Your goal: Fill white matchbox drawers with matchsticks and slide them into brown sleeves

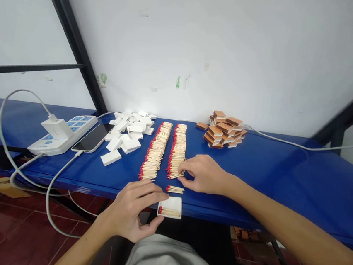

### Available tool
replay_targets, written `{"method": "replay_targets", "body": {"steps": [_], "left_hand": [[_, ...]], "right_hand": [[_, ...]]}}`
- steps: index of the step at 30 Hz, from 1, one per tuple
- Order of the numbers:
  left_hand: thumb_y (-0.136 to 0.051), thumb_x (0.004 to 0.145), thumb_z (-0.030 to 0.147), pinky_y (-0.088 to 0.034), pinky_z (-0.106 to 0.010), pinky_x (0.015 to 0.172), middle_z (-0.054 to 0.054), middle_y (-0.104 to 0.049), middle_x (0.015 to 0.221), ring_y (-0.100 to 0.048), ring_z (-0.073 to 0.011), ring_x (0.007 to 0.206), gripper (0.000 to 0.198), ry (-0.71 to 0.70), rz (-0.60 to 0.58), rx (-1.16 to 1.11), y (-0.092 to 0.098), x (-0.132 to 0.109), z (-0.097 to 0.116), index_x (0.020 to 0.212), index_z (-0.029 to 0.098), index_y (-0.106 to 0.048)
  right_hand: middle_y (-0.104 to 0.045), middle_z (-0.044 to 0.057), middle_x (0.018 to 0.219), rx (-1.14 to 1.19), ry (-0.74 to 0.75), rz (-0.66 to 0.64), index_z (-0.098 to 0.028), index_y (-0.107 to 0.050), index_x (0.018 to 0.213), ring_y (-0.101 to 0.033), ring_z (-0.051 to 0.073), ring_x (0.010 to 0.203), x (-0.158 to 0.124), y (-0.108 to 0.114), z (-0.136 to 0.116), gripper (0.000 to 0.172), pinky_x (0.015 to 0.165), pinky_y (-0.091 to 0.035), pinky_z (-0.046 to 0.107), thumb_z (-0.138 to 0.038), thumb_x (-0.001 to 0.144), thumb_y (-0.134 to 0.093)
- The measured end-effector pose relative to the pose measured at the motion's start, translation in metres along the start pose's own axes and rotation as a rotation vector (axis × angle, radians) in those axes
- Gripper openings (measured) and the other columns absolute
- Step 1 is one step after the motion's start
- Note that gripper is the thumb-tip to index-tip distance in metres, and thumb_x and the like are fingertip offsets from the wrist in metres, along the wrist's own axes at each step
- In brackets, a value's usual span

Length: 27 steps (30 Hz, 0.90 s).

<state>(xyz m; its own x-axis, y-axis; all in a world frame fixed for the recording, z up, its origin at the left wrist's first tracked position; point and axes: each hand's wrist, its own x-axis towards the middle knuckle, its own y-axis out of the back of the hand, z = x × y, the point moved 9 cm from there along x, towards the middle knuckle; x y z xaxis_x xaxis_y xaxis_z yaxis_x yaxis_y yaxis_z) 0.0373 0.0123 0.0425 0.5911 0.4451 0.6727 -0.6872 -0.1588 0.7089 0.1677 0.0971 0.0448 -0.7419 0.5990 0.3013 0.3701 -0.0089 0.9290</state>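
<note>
My left hand (139, 208) grips a white matchbox tray (178, 202) by its left side, fingers above and thumb below, at the table's front edge. Several red-tipped matches (170, 212) lie inside the tray along its near side. Just beyond it, a small group of matches (175, 189) rests on the table. My right hand (202, 174) is closed in a pinch at the near end of the right row of matches (177, 149), with thumb and forefinger on the match ends. Beside that row runs a second long row of matches (156, 151), heads to the left.
White tray pieces (129, 130) lie heaped at the back left. Brown matchboxes (225, 131) are piled at the back right. A phone (92, 137), a power strip (50, 143) with a charger (57, 128) and white cables occupy the blue table's (272, 171) left end.
</note>
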Motion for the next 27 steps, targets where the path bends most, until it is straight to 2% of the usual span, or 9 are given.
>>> {"method": "replay_targets", "body": {"steps": [8, 20, 27], "left_hand": [[-0.066, 0.076, 0.017, -0.058, -0.036, 0.074, -0.007, -0.075, 0.094, -0.07, -0.0211, 0.081, 0.033, 0.0, -0.016, -0.015, -0.002, -0.001, -0.001, 0.109, 0.02, -0.065], [-0.065, 0.077, 0.018, -0.059, -0.035, 0.076, -0.007, -0.074, 0.092, -0.07, -0.0205, 0.081, 0.032, 0.007, -0.016, -0.017, -0.002, 0.0, -0.001, 0.108, 0.02, -0.066], [-0.065, 0.076, 0.018, -0.058, -0.035, 0.074, -0.007, -0.074, 0.092, -0.07, -0.0207, 0.081, 0.033, -0.001, -0.018, -0.019, -0.002, 0.0, -0.001, 0.109, 0.02, -0.066]], "right_hand": [[-0.068, -0.003, 0.07, 0.032, 0.036, -0.036, -0.019, -0.067, 0.077, -0.054, 0.01, 0.06, 0.0, -0.004, -0.004, 0.006, 0.065, -0.028, 0.026, -0.015, 0.081, -0.063], [-0.072, 0.0, 0.075, 0.043, 0.087, -0.039, -0.018, -0.071, 0.084, -0.059, 0.013, 0.066, -0.001, -0.005, -0.008, 0.012, 0.066, -0.03, 0.027, -0.015, 0.086, -0.059], [-0.069, -0.002, 0.071, 0.063, 0.107, -0.043, -0.018, -0.07, 0.079, -0.053, 0.01, 0.06, -0.002, -0.004, -0.012, 0.01, 0.066, -0.03, 0.026, -0.016, 0.085, -0.062]]}}
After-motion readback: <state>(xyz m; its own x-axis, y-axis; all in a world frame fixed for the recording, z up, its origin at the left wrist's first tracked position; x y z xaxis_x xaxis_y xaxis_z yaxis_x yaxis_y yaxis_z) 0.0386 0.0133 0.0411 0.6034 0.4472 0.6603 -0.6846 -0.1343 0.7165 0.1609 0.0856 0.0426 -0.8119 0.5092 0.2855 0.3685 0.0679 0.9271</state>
